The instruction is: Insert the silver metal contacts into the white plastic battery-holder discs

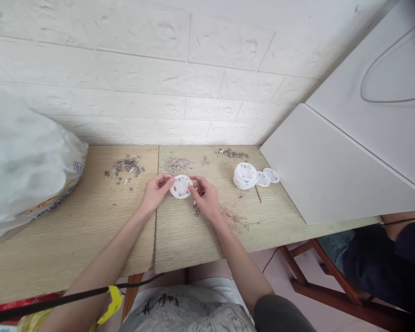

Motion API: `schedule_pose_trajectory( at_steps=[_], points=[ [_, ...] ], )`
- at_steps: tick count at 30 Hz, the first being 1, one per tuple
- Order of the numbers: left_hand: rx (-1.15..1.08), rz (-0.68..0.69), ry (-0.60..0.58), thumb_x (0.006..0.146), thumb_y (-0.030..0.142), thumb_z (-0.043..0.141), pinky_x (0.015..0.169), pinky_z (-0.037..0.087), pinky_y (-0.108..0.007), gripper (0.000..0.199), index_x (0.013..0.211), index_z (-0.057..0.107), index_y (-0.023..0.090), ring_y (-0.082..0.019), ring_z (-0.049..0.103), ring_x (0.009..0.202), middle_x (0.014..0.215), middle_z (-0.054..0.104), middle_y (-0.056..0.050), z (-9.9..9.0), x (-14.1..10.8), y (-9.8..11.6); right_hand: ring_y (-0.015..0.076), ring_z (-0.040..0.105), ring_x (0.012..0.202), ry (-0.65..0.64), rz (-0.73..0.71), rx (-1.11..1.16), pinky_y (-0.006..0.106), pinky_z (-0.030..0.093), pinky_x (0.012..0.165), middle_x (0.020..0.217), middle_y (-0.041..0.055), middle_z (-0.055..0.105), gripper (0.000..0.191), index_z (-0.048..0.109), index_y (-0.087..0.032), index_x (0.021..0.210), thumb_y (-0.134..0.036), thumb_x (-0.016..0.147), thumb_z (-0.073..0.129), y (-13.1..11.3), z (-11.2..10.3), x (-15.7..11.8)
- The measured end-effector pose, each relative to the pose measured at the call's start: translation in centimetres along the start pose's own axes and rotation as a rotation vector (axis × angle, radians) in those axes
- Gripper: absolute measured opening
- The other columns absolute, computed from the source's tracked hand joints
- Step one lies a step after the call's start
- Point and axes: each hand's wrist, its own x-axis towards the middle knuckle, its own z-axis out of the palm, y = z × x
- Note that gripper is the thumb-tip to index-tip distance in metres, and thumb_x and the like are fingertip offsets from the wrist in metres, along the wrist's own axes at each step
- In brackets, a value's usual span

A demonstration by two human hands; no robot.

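**Over the desk's middle seam: two hands on one white disc**

At the far left of the desk (pixel 72 240), a large white sack (pixel 24 161) slumps against the brick wall, its printed edge hanging over the wood. Just right of it lies the first pile of small metal pieces (pixel 127 166); a second pile (pixel 176 164) sits past the seam, and a third, thinner scatter (pixel 231 153) lies further right near the wall.

The left hand (pixel 156 189) is curled, thumb and fingertips pinching the left rim of a round white plastic disc (pixel 180 186), held just above the desk near the second pile. The right hand (pixel 204 196) closes on the disc's right rim in the same pinch, fingers bent. A few loose metal bits (pixel 196 212) lie under that hand.

Further right, well apart from the hands, stands a stack of white discs (pixel 245 175) with two more discs (pixel 267 177) lying flat beside it, a thin wooden stick (pixel 258 194) in front. A slanted white panel (pixel 318 170) closes the right side.
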Motion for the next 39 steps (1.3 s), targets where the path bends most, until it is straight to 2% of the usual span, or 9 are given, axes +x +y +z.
schedule_pose_trajectory(
  at_steps=[3, 5, 10, 12, 14, 17, 25, 30, 39],
  points=[
    [-0.034, 0.015, -0.017, 0.067, 0.056, 0.073, 0.052, 0.057, -0.03, 0.048, 0.087, 0.065, 0.014, -0.013, 0.055, 0.058, 0.07, 0.062, -0.003, -0.1, 0.0, 0.0, 0.0105, 0.047, 0.058, 0.073, 0.027, 0.055, 0.025, 0.04, 0.056, 0.073, -0.0004, 0.059, 0.03, 0.064, -0.019, 0.107, -0.035, 0.083, 0.058, -0.1, -0.6, 0.2],
    [-0.04, 0.025, -0.034, 0.07, 0.057, 0.07, 0.054, 0.057, -0.031, 0.047, 0.09, 0.065, 0.014, -0.012, 0.054, 0.057, 0.069, 0.061, -0.003, -0.2, 0.0, -0.1, 0.011, 0.049, 0.061, 0.187, 0.041, 0.091, 0.024, 0.04, 0.056, 0.074, 0.0, 0.059, 0.03, 0.064, -0.018, 0.105, -0.037, 0.082, 0.06, -0.3, -2.1, 0.4],
    [0.008, 0.039, -0.073, 0.074, 0.053, 0.067, 0.055, 0.055, -0.028, 0.043, 0.089, 0.064, 0.014, -0.012, 0.055, 0.058, 0.07, 0.061, -0.003, -0.4, 0.1, -0.4, 0.0098, 0.045, 0.058, 0.652, 0.027, -0.029, 0.024, 0.037, 0.054, 0.076, 0.0008, 0.058, 0.033, 0.064, -0.017, 0.102, -0.041, 0.079, 0.062, -0.9, -9.4, 0.7],
    [0.042, 0.047, -0.098, 0.077, 0.051, 0.065, 0.056, 0.054, -0.027, 0.04, 0.089, 0.064, 0.014, -0.011, 0.056, 0.057, 0.071, 0.061, -0.002, -0.2, 0.1, -0.5, 0.0096, 0.045, 0.057, 0.74, 0.058, -0.11, 0.023, 0.036, 0.053, 0.073, 0.0005, 0.057, 0.036, 0.064, -0.017, 0.105, -0.039, 0.077, 0.062, -1.1, -12.4, 0.8],
    [0.077, 0.053, -0.118, 0.078, 0.049, 0.063, 0.056, 0.052, -0.026, 0.037, 0.088, 0.063, 0.014, -0.011, 0.056, 0.056, 0.072, 0.061, -0.002, -0.1, 0.1, -0.6, 0.0104, 0.046, 0.057, 0.721, 0.103, -0.173, 0.024, 0.037, 0.053, 0.072, 0.0008, 0.058, 0.036, 0.064, -0.016, 0.103, -0.038, 0.075, 0.062, -1.0, -14.6, 0.8],
    [0.128, 0.066, -0.138, 0.08, 0.047, 0.061, 0.057, 0.051, -0.026, 0.034, 0.087, 0.063, 0.014, -0.011, 0.056, 0.056, 0.073, 0.062, -0.002, 0.0, -0.1, -0.7, 0.012, 0.048, 0.058, 0.617, 0.175, -0.224, 0.025, 0.037, 0.054, 0.067, 0.0002, 0.057, 0.037, 0.066, -0.016, 0.102, -0.036, 0.072, 0.062, -0.4, -15.8, 0.9],
    [0.214, 0.067, -0.168, 0.083, 0.04, 0.057, 0.063, 0.049, -0.027, 0.027, 0.09, 0.063, 0.015, -0.012, 0.059, 0.059, 0.075, 0.063, -0.002, -0.4, -0.4, -0.6, 0.0107, 0.042, 0.056, 0.541, 0.26, -0.183, 0.026, 0.034, 0.052, 0.071, 0.0017, 0.059, 0.044, 0.067, -0.013, 0.102, -0.04, 0.067, 0.065, 1.1, -15.2, 1.3],
    [0.222, 0.078, -0.172, 0.083, 0.04, 0.057, 0.063, 0.048, -0.027, 0.027, 0.09, 0.063, 0.015, -0.012, 0.058, 0.058, 0.075, 0.063, -0.002, -0.4, -0.3, -0.7, 0.0095, 0.039, 0.053, 0.579, 0.3, -0.241, 0.025, 0.031, 0.05, 0.071, 0.0024, 0.059, 0.043, 0.069, -0.013, 0.098, -0.042, 0.068, 0.063, 1.3, -15.6, 0.9],
    [0.231, 0.086, -0.177, 0.082, 0.039, 0.056, 0.062, 0.047, -0.027, 0.025, 0.09, 0.063, 0.016, -0.012, 0.058, 0.058, 0.074, 0.063, -0.002, -0.4, -0.1, -1.0, 0.0116, 0.043, 0.057, 0.576, 0.295, -0.322, 0.026, 0.035, 0.054, 0.072, 0.0032, 0.06, 0.04, 0.068, -0.013, 0.096, -0.046, 0.074, 0.059, 2.1, -16.0, 0.8]
  ],
)
